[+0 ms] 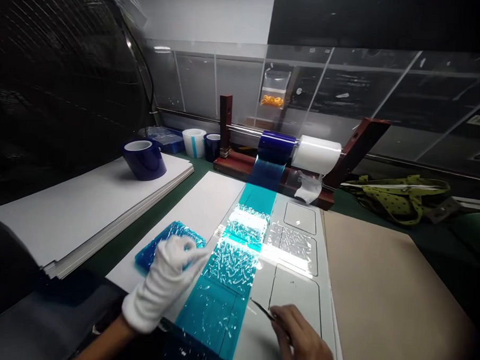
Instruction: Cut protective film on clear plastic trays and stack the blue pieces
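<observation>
My left hand (164,283), in a white glove, rests with fingers spread at the left edge of a teal film strip (237,254) and beside a small blue film-covered piece (169,238). The strip runs from a blue roll (276,147) on a rod stand down over a white panel (294,288) with rectangular cut-outs. My bare right hand (302,339) grips thin metal tweezers (263,308), their tip touching the panel just right of the strip.
A white roll (316,154) sits on the same rod. A loose blue tape roll (143,157) stands on a stack of white sheets (83,205) at left. Brown board (382,282) lies right, a green bag (398,195) behind it. More rolls (194,142) stand at the back.
</observation>
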Available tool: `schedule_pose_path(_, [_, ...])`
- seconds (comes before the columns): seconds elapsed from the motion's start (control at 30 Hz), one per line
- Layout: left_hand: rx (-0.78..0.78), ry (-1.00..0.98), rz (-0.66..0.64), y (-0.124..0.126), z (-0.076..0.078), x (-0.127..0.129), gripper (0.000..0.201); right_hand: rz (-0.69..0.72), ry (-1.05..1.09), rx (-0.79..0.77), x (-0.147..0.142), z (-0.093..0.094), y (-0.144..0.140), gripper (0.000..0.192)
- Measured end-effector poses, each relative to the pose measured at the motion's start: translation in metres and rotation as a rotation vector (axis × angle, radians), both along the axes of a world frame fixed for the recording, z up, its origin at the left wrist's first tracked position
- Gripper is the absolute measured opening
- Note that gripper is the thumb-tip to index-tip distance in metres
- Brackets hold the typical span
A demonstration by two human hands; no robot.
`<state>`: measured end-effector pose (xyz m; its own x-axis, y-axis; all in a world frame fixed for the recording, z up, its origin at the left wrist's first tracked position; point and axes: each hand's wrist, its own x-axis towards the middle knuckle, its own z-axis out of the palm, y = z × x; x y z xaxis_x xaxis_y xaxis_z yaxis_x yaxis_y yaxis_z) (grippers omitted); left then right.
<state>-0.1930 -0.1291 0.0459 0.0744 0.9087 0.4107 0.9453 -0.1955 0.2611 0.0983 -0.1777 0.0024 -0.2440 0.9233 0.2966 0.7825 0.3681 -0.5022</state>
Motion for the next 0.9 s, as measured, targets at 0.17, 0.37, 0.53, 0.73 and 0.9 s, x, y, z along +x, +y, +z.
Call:
schedule_pose_path(0.17, [-0.032,0.078,0.033,-0.078,-0.048,-0.001,0.018,0.144,-0.283,0.089,-0.062,0.020,0.018,0.036])
schedule_pose_path(0.37, [-0.055,0.054,0.117,-0.098,-0.057,0.006,0.021,0.209,-0.442,0.132,-0.116,0.035,0.035,0.039])
schedule_pose_path(0.53, [-0.102,-0.090,0.159,-0.098,-0.059,0.002,0.017,0.276,-0.537,0.175,-0.132,0.039,0.043,0.041])
schedule_pose_path(0.73, [-0.198,-0.403,0.380,-0.129,-0.062,-0.018,0.036,0.240,-0.580,0.164,-0.090,0.037,0.033,0.036])
schedule_pose_path(0.9, [-0.686,-1.074,0.477,-0.141,-0.055,-0.019,0.045,0.176,-0.602,0.099,-0.021,0.031,0.014,0.032])
